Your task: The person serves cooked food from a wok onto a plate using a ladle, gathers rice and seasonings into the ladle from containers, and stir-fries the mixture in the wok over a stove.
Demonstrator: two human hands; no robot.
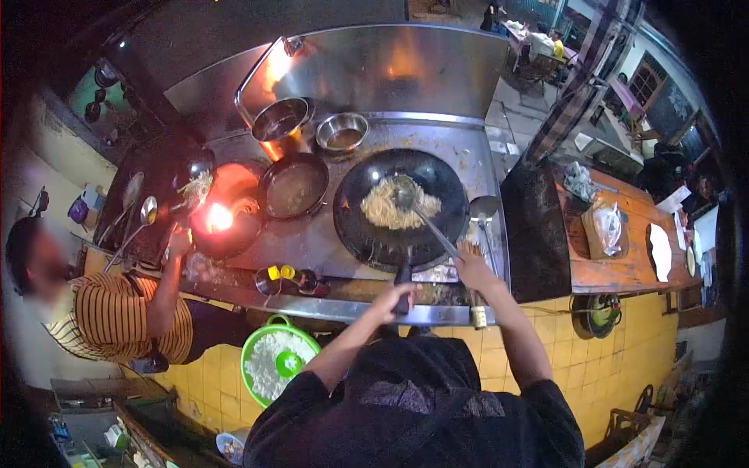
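Note:
A black wok [351,242] sits on the stove in front of me, with a heap of noodles [382,210] in it. My left hand [388,303] is closed around the wok's dark handle [403,273] at the near edge of the stove. In my right hand [473,271] is the long handle of a metal ladle [434,230], whose bowl rests among the noodles. A second ladle [483,210] lies just right of the wok. Below my right hand, a bottle [477,315] with a pale label stands at the stove's front edge.
At left, a co-worker [129,308] holds a pan [187,183] near a burner flame [219,218]. An empty-looking pan [293,186], a tall pot [279,121] and a metal bowl [342,132] stand behind. Rice fills a green basket [248,343]; a wooden table [601,269] is at right.

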